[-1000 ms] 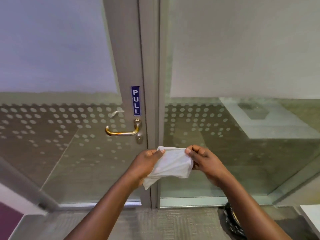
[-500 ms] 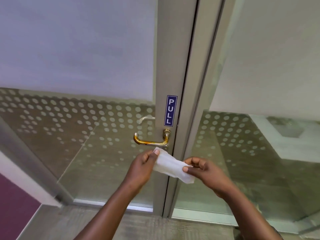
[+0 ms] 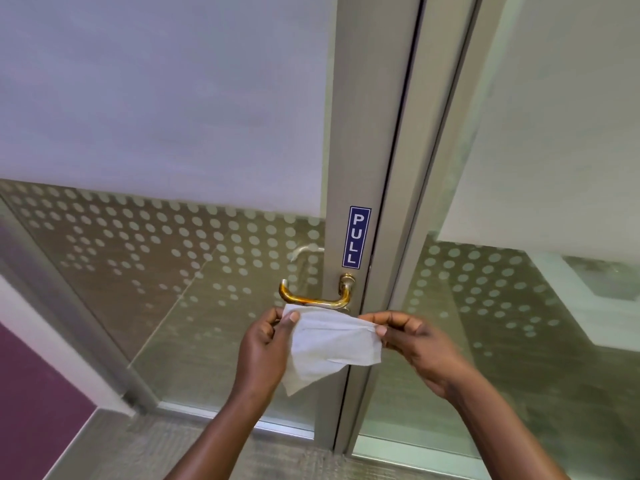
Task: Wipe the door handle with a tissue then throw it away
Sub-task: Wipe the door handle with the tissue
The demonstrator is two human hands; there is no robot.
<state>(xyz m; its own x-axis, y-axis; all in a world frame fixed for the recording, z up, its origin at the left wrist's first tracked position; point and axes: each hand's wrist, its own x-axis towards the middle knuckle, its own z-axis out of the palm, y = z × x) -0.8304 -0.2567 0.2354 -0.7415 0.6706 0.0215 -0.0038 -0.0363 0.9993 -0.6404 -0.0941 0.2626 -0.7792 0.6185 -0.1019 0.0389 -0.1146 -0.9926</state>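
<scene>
A brass lever door handle (image 3: pixel 313 299) sticks out to the left from the grey metal door frame (image 3: pixel 367 133). Just below it I hold a white tissue (image 3: pixel 329 344) stretched between both hands. My left hand (image 3: pixel 266 344) pinches its upper left corner with thumb and fingers. My right hand (image 3: pixel 415 341) pinches its upper right edge. The tissue's top edge nearly touches the underside of the handle; its lower part hangs loose.
A blue PULL sign (image 3: pixel 356 237) is stuck above the handle. The glass door (image 3: pixel 173 254) has frosted film and dots. A fixed glass panel (image 3: pixel 519 306) stands to the right. A purple wall (image 3: pixel 31 393) is at the lower left, grey carpet (image 3: pixel 194 445) below.
I have come closer to the door and both hands have raised the tissue up to just under the handle. The tissue is spread wider between my hands.
</scene>
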